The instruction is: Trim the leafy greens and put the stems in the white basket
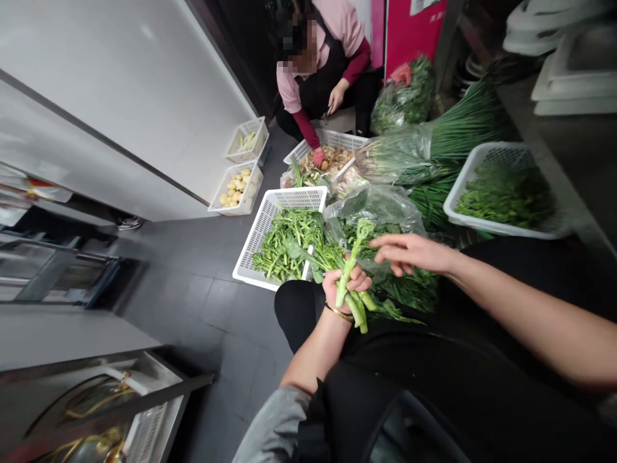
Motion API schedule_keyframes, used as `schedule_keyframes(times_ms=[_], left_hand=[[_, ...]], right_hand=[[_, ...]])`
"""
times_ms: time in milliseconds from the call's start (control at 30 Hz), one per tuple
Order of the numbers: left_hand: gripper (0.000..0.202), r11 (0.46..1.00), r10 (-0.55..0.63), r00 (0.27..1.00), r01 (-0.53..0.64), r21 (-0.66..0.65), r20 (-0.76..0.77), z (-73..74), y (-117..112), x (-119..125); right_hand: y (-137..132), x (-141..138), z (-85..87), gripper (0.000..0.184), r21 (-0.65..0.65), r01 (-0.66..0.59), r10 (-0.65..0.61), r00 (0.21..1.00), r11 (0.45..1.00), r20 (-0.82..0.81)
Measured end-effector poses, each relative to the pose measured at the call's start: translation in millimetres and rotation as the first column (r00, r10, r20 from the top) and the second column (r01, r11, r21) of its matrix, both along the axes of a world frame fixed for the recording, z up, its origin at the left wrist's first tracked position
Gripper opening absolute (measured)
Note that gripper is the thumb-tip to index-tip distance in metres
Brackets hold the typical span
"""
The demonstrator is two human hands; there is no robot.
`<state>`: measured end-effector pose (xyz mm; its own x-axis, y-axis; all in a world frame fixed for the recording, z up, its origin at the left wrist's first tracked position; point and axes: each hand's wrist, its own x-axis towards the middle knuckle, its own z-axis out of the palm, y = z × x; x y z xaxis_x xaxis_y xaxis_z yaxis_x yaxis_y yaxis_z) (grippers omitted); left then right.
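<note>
Here we are on the kitchen floor [231, 308], with the seated person's left hand [344, 287] wrapped firmly around a bunch of thick green stalks [357, 257]! One stalk leans up toward one o'clock, while blunt, pale ends poke out below the fist near six. A gold bracelet [339, 314] circles that wrist.

Over at two o'clock from the fist, the right hand [409, 253] is empty and loosely open, fingers stretched out just beside the top of the raised stalk; whether they brush it, I can't tell from here.

Look to ten o'clock: a white plastic crate [263, 222], well heaped with leafy green stems [289, 241], right by the knee. At one o'clock, a clear plastic bag [388, 204] gapes around more greens, and farther out that way lie the long scallions [465, 122], partly wrapped. Two o'clock, past the right hand: a white basket [491, 226] of feathery leaves.

Twelve o'clock now, a co-worker [321, 87] bends low, a red glove [319, 158] down in another basket. And beyond the crate, between ten and eleven, potatoes [235, 187] sit piled in their tub.
</note>
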<state>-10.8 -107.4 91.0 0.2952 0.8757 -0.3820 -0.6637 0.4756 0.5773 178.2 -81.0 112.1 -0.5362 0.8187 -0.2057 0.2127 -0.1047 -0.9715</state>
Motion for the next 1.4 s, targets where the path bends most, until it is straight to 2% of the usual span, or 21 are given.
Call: schedule_keyframes(times_ms=[100,167,200,267,300,367,433,467,500,567,633,700,767,833,867,933,1000,1100,1133,1233,1400], left_hand=[[0.029,0.994,-0.092,0.996,0.091,0.061,0.015,-0.9,-4,3],[0.035,0.988,-0.084,0.996,0.082,0.129,0.009,0.1,-4,1],[0.038,0.986,-0.066,0.998,0.068,0.152,-0.017,1.0,-3,0],[0.036,0.987,-0.02,0.994,0.037,0.159,-0.106,2.4,-3,-2],[0.034,0.989,-0.001,0.988,0.024,0.146,-0.153,2.6,-3,-1],[0.028,0.994,0.027,0.979,-0.004,0.11,-0.202,2.0,-4,3],[0.028,0.997,0.039,0.981,-0.026,0.073,-0.193,0.8,-6,7],[0.028,0.998,0.036,0.982,-0.027,0.05,-0.184,0.6,-6,7],[0.028,0.999,0.035,0.983,-0.03,0.028,-0.181,1.0,-3,4],[0.026,0.997,0.071,0.976,-0.072,0.001,-0.207,4.1,11,-12],[0.022,0.986,0.162,0.941,-0.167,0.01,-0.297,10.1,37,-41],[0.022,0.967,0.24,0.858,-0.254,0.032,-0.454,17.7,71,-79],[0.024,0.9,0.402,0.679,-0.417,0.128,-0.615,26.0,103,-115],[0.027,0.846,0.478,0.542,-0.497,0.195,-0.691,33.4,120,-140],[0.027,0.843,0.478,0.525,-0.498,0.201,-0.704,35.8,122,-144],[0.026,0.898,0.4,0.616,-0.414,0.153,-0.679,35.4,109,-134],[0.027,0.972,0.228,0.775,-0.218,0.089,-0.589,28.1,80,-103],[0.029,0.991,-0.089,0.876,0.128,0.05,-0.474,13.5,31,-40],[0.031,0.986,-0.13,0.9,0.161,0.038,-0.417,10.1,19,-23],[0.033,0.996,-0.087,0.961,0.082,-0.031,-0.263,6.3,4,6],[0.019,0.997,-0.013,0.995,0.005,-0.083,-0.095,12.5,8,-2]], right_hand=[[22,-19,-1.8,0.04,-0.146,0.196,-0.234,0.917,0.97,-0.322],[27,-32,-2.6,0.04,-0.13,0.294,-0.322,0.881,0.947,-0.347],[27,-36,-2.7,0.041,-0.074,0.334,-0.34,0.888,0.94,-0.31],[23,-40,-1.3,0.039,0.188,0.408,-0.378,0.909,0.894,-0.173],[20,-40,0.4,0.038,0.372,0.42,-0.416,0.904,0.828,-0.093],[14,-38,4.9,0.035,0.706,0.328,-0.498,0.866,0.628,0.041],[6,-33,7.3,0.035,0.871,0.109,-0.469,0.87,0.479,0.149],[2,-29,5.9,0.034,0.891,-0.011,-0.403,0.89,0.453,0.215],[-3,-22,2.0,0.034,0.881,-0.121,-0.314,0.905,0.457,0.287],[-10,-1,-14.0,0.031,0.77,-0.315,-0.116,0.887,0.555,0.447],[-14,28,-37.7,0.027,0.534,-0.442,0.012,0.778,0.721,0.628],[-13,55,-60.6,0.029,0.289,-0.445,0.042,0.6,0.848,0.799],[-11,68,-73.7,0.026,0.216,-0.402,0.021,0.509,0.89,0.86],[-9,61,-72.1,0.026,0.292,-0.391,-0.018,0.573,0.873,0.82],[-8,51,-66.1,0.027,0.355,-0.374,-0.04,0.638,0.856,0.769],[-6,24,-47.5,0.029,0.459,-0.279,-0.084,0.775,0.844,0.626],[1,-4,-27.3,0.036,0.47,-0.123,-0.113,0.889,0.874,0.443],[15,-32,-8.0,0.041,0.326,0.073,-0.147,0.967,0.942,0.21],[19,-37,-5.0,0.039,0.272,0.111,-0.159,0.974,0.956,0.161],[23,-39,-1.9,0.036,0.145,0.216,-0.228,0.971,0.966,0.072],[15,-30,-3.1,0.038,-0.054,0.4,-0.402,0.889,0.915,-0.221]])
